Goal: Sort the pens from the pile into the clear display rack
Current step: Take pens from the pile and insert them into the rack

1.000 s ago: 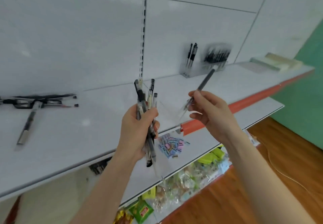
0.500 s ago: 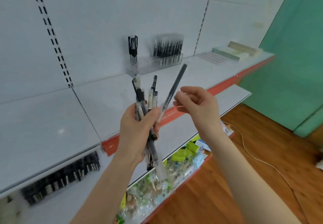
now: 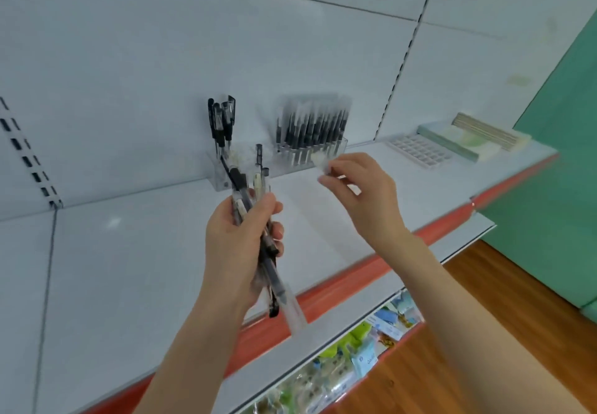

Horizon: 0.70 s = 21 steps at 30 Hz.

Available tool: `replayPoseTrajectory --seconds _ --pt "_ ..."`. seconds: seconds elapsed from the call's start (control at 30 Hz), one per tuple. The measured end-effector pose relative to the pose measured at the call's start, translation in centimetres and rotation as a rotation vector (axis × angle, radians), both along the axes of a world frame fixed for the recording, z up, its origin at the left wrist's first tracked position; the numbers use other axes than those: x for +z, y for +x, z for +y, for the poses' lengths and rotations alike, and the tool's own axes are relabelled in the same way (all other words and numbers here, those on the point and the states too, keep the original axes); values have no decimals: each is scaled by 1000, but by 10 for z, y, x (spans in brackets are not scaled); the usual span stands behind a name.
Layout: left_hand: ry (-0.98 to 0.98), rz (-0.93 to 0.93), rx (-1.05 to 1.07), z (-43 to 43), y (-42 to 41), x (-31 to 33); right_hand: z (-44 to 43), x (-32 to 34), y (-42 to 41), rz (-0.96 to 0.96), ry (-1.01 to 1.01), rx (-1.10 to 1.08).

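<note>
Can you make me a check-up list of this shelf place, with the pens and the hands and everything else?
Surface: long white metal shelf with an orange-red front strip.
Job's things: clear plastic display rack at the shelf's back; few black pens standing at its left end; blurred row of black pens at its right end.
Clutter: white grid tray; stack of pale flat pads; colourful packets on a lower shelf.
Hands: left hand grips a bundle of black and clear pens; right hand pinches a small pale blurred thing.
Cables: nothing seen.
Surroundings: white panel wall, green wall, wooden floor.
</note>
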<state>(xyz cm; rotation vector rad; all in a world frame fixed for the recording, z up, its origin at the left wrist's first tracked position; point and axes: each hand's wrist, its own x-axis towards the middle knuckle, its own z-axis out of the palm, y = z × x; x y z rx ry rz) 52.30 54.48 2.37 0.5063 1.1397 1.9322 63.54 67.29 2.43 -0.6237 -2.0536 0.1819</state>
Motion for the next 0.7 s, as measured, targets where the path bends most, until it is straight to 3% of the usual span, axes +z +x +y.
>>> replayPoseTrajectory --seconds 0.1,0.17,0.33,0.47,0.7 --pt "-31 -2 66 16 -4 3 24 16 -10 129 -365 34" --pt "-45 7 94 23 -6 4 42 23 -20 167 -460 46" --pt "-50 39 205 36 -11 8 83 38 -58 153 -457 112" --pt "-52 28 324 49 -7 11 100 48 -82 134 -503 355" --pt "-30 4 512 83 15 11 142 62 -100 64 -376 533"
